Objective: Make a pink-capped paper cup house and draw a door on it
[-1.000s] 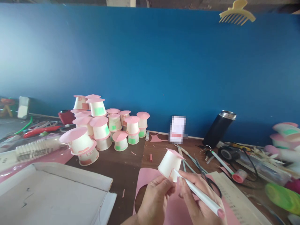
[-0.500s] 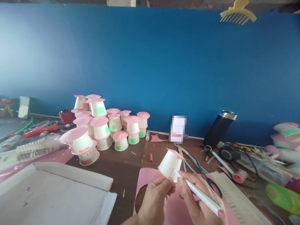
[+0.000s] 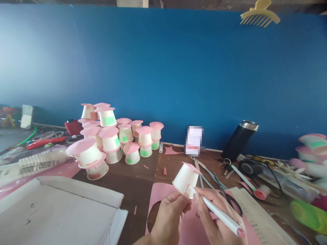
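Note:
A white paper cup (image 3: 183, 178) with a pink paper roof on its top is pinched near the rim by my left hand (image 3: 170, 214). It is tilted above pink paper (image 3: 190, 228) that has a round hole cut in it. My right hand (image 3: 213, 212) grips a white marker pen (image 3: 221, 216) with a pink end, its tip touching the cup's side near the rim. A short reddish line shows at that tip. A small pink-red pen cap (image 3: 165, 171) lies on the table just beyond.
Stacked roofed cups (image 3: 109, 139) with green or reddish drawings stand left. A white box lid (image 3: 68, 207) lies in front. Scissors (image 3: 231, 200), a black flask (image 3: 239, 141), a tape roll (image 3: 249, 167) and a green marker (image 3: 244, 178) lie right.

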The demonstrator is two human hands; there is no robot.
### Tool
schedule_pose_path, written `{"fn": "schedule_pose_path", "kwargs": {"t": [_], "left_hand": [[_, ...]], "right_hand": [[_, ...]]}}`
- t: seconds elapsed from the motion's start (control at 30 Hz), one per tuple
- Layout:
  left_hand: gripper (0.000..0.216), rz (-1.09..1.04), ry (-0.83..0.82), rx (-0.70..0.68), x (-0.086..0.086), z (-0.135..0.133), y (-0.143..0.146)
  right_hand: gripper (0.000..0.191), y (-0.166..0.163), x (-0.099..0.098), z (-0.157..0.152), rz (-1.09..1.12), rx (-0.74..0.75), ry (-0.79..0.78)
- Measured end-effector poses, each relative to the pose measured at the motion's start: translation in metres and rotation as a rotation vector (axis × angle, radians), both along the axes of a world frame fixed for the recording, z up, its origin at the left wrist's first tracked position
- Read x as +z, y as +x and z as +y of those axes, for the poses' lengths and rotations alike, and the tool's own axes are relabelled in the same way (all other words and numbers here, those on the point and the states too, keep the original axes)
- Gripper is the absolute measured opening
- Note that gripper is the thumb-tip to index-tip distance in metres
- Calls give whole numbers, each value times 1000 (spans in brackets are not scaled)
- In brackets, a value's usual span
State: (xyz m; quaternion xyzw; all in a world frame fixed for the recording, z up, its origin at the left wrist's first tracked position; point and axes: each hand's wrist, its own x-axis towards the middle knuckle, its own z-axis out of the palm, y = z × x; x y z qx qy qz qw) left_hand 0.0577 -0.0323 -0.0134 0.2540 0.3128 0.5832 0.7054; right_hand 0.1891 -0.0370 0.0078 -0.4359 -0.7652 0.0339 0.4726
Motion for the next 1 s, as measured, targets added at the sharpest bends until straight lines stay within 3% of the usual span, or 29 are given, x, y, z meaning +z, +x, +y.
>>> {"fn": "schedule_pose_path", "kwargs": {"t": [0.17,0.33,0.43,0.5,1.0], "left_hand": [[23,-43,-36,9,2,0,1],[18,-244,-247,111,6,0,3],[3,-281,-356,175,10,1,3],[6,-287,-379,184,12,2,2],[15,-303,-195,28,4,-1,1]], "right_hand": [[17,1,0,-1,24,-13,-8],[17,1,3,-5,125,-94,-22],[17,2,2,-5,129,-125,-14],[17,3,1,-3,85,-122,-9],[15,3,-1,2,50,-53,-34]]}}
